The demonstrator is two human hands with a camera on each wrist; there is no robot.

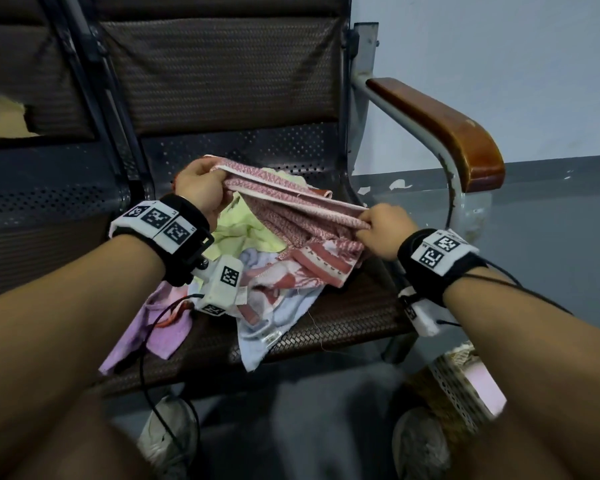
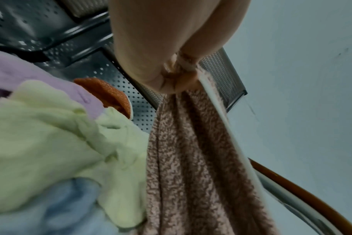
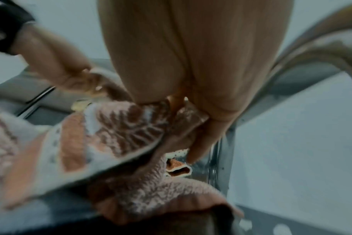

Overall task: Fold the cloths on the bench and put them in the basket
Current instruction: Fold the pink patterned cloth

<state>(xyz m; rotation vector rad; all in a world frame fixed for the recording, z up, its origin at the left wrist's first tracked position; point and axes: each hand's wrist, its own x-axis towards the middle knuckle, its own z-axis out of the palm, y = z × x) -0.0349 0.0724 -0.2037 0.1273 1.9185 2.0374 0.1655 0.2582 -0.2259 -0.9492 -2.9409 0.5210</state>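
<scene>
A pink-and-white patterned towel point(image 1: 291, 209) point(image 2: 191, 159) point(image 3: 131, 124) is stretched between both hands above the bench seat point(image 1: 354, 306). My left hand point(image 1: 201, 185) point(image 2: 171, 76) pinches its far left corner. My right hand point(image 1: 378, 226) point(image 3: 193, 127) grips the opposite end near the seat's right side. The towel's lower part hangs down onto a heap of other cloths: a pale green one point(image 1: 236, 226) point(image 2: 50, 143), a light blue one point(image 1: 278, 317), a purple one point(image 1: 160, 327) and an orange one point(image 2: 109, 93). A woven basket point(image 1: 454, 386) stands on the floor at lower right.
The bench has a dark perforated backrest point(image 1: 222, 74) and a brown wooden armrest point(image 1: 444, 126) on a metal frame at the right. A pale wall point(image 1: 499, 46) lies behind. My shoes point(image 1: 167, 434) are on the floor under the seat edge.
</scene>
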